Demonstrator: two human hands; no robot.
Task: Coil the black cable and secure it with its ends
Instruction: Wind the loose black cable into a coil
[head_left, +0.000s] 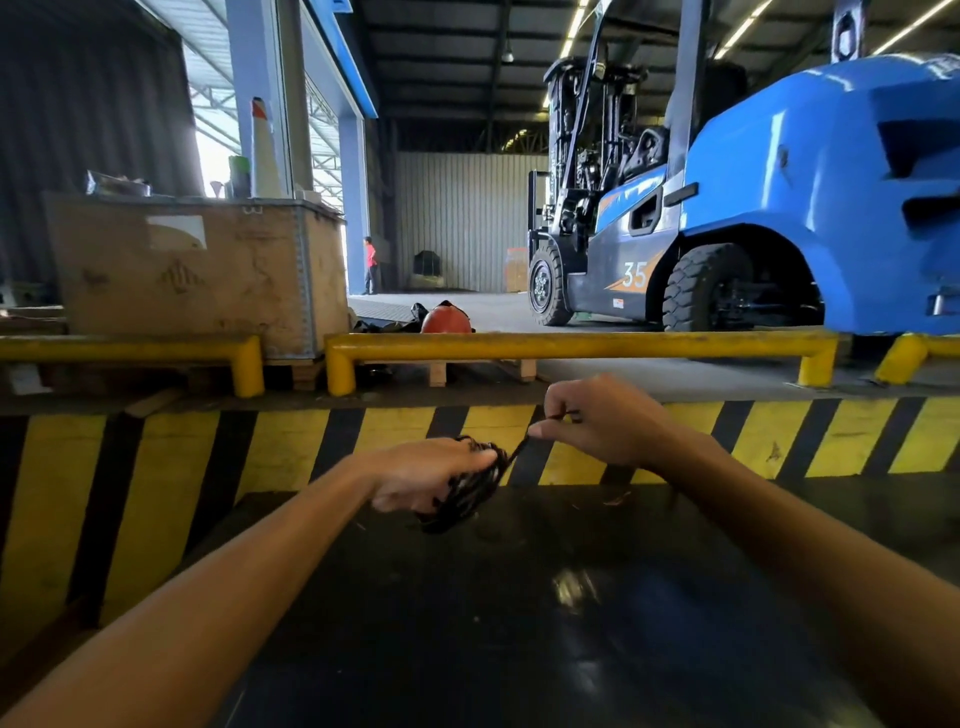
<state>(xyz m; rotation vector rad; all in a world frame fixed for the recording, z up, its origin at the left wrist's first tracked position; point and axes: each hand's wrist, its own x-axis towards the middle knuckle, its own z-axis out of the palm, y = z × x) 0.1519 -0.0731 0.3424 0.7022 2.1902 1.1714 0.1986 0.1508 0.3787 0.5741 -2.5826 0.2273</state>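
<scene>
Item: black cable (467, 491), gathered into a loose bundle of loops and being held in the air above the dark table (519, 623), in front of the striped kerb (260, 447). Left hand (426, 475) is gripping the bundle around its middle, fingers curling closed over the loops; the bundle's long axis is running diagonally, from low near the left palm up and to the right. Free end (522, 447) is leaving the top of the bundle and rising to the right, straight into the right hand (597, 421), which is sitting just beside and slightly above the left, the two hands near but not touching. Right fingers (543, 430) are pinching narrowly on that end, thumb and forefinger closed on it; a short dark stub is showing past the knuckles. The strand between the hands is looking taut. Judged step: coiling appears largely done, and the end is being drawn out for wrapping around the bundle's waist. The wrap likely turns on the right hand circling across the long axis while the left is keeping the loops pinned. Whether a second end is free cannot be told; the loops are blurring together.
</scene>
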